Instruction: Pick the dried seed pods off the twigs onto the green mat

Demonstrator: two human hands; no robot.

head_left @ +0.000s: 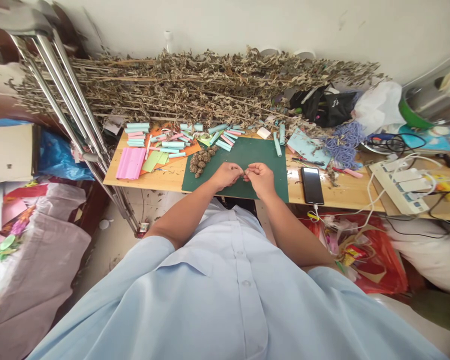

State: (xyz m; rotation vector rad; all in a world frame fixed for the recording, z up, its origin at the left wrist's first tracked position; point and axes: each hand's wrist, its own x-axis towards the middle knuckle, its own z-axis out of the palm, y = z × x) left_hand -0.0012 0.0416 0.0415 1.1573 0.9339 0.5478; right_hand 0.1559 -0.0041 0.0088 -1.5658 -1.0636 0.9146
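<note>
My left hand and my right hand meet fingertip to fingertip just above a dark green mat. Both are closed in a pinch around something small, too little to make out. Just left of my left hand, a pile of brown, crumbly-looking balls lies on the mat. Behind them are many small rolled paper tubes in light blue and pink, on orange and green paper.
Bundles of dried leafy stalks stretch along the wall. A phone on a cable and a power strip sit to the right, near purple cord. Metal crutches lean at the left. A red bag is below the table.
</note>
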